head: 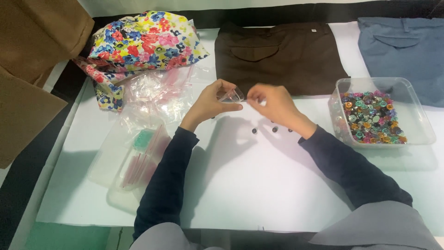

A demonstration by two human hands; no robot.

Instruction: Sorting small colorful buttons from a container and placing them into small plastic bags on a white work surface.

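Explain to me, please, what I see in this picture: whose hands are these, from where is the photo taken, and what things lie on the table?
There is no machine here. A person wears a camera on the head, so you look down at that person's own two arms in dark sleeves. The left hand pinches a small clear plastic bag; the right hand meets it at the bag's mouth. On the white table a few small dark buttons lie below the hands. At right stands a clear plastic box of colourful buttons. At left lie more clear bags. Along the back are a floral cloth, brown trousers and blue trousers.
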